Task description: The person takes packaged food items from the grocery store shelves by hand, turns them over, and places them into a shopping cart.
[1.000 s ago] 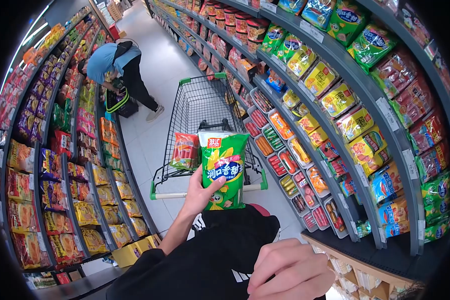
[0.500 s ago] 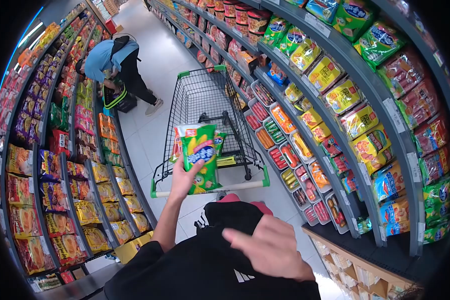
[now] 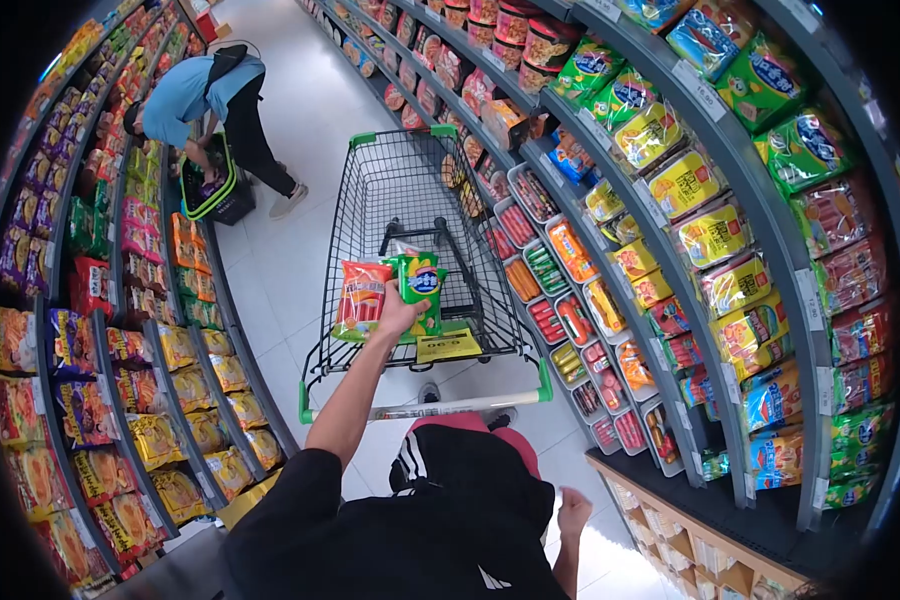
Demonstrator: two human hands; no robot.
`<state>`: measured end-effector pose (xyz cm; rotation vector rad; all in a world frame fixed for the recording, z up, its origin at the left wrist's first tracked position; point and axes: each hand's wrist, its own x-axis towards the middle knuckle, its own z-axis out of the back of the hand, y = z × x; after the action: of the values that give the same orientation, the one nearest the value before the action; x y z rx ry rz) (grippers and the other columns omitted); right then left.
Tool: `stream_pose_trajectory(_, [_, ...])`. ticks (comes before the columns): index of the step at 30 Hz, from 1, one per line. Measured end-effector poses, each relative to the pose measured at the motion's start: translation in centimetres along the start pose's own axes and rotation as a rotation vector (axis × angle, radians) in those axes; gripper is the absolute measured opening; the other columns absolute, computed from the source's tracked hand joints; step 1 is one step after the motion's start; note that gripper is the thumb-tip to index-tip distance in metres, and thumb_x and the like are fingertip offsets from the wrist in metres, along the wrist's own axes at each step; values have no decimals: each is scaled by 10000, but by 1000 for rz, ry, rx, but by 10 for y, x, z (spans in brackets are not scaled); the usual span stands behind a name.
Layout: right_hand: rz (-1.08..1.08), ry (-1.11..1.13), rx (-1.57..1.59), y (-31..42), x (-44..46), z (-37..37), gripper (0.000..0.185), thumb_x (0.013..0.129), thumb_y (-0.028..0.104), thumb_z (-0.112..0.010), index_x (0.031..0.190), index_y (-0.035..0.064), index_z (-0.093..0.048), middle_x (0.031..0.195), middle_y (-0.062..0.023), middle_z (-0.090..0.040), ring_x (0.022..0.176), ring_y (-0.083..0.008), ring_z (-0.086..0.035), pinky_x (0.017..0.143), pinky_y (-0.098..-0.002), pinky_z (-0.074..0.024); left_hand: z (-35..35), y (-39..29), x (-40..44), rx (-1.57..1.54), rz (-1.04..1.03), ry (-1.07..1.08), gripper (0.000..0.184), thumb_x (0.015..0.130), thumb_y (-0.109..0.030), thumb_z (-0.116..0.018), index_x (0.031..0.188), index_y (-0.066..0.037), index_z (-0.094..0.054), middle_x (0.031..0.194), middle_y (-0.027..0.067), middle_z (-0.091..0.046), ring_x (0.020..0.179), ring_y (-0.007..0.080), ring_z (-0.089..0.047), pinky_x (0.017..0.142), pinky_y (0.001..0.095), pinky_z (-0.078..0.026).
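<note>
A: Where is the glossy green plastic packet (image 3: 423,283)?

B: Mid-frame, at the near end of a black wire shopping cart (image 3: 445,131), just beside a red plastic packet (image 3: 362,298). The left hand (image 3: 400,314) has its grip around the green one's lower left; the right hand (image 3: 573,510), lower right, makes a loose fist.

A: Its handling?

B: Probably light, soft, slippery; best held mid-side, gently.

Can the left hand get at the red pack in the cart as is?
Likely yes: the red pack sits close beside the left hand, its front mostly uncovered. Catch: that hand holds the green pack, so it may have to let go first.
</note>
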<state>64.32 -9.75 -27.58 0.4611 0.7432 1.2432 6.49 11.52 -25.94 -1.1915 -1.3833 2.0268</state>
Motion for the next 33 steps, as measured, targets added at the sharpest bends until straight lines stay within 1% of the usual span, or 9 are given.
stream_pose_trajectory(3, [-207,189,-236,-4,-53,-1,197,957,131,-633,913,15,-786,672,-62,-696,552,-151,-636,526,-334,-508,-24,81,79,137,99,58,778,818,-66,-833,1421,-31,-342,1221,147,-670,1057,256,-689,865,399,-582])
stream_pose_trajectory(7, [-596,70,-15,-48,-151,-24,177,946,166,-719,1059,48,-787,847,-87,-750,755,-157,-685,669,-344,-551,-52,138,131,129,428,20,754,792,-103,-854,1411,-50,-427,1218,155,-688,1091,296,-702,871,427,-589])
stream_pose_trajectory(10, [-739,154,-34,-27,-200,-34,213,973,183,-661,1081,44,-780,899,-85,-757,835,-146,-682,706,-346,-548,-48,170,150,284,265,15,648,807,-121,-852,1366,-48,-532,1180,146,-712,1086,273,-709,839,425,-597])
stream_pose_trajectory(13, [-812,174,-29,-8,-214,-51,213,974,182,-653,1078,45,-779,886,-79,-756,825,-154,-690,700,-352,-553,-41,182,147,-186,228,21,697,800,-245,-892,1378,-38,-561,1237,149,-718,1134,283,-703,956,422,-571])
stream_pose_trajectory(16, [-828,173,-14,5,-211,-64,212,975,180,-645,1075,47,-777,872,-72,-754,816,-162,-698,694,-358,-558,-23,197,152,538,306,-231,825,819,-346,-868,1475,-46,-467,1361,235,-643,1267,405,-627,1061,475,-514])
stream_pose_trajectory(21, [-770,155,13,10,-187,-74,213,977,177,-631,1069,49,-774,850,-62,-752,801,-175,-711,685,-368,-566,-17,209,138,678,167,-2,595,805,-352,-730,1291,-22,-636,1213,283,-700,1194,412,-666,1024,452,-521])
stream_pose_trajectory(24, [-723,120,37,4,-168,-77,214,978,175,-623,1066,50,-772,837,-55,-750,792,-182,-719,679,-373,-572,-26,164,113,228,427,261,430,925,-236,-676,1334,-109,-634,1164,39,-673,1046,255,-690,745,491,-604])
stream_pose_trajectory(31, [-550,-18,16,-48,-95,-46,217,981,172,-604,1059,53,-767,805,-41,-746,770,-200,-737,665,-387,-584,-51,47,7,408,-175,604,484,971,-297,-669,1364,-26,-587,1102,101,-722,1028,217,-703,847,378,-565])
stream_pose_trajectory(33, [-304,-332,172,-122,-42,-27,114,881,139,-674,913,55,-744,739,-117,-723,735,-273,-740,685,-391,-576,-56,39,-22,578,-377,589,496,974,-303,-664,1372,-19,-587,1064,143,-739,1025,256,-722,866,375,-567])
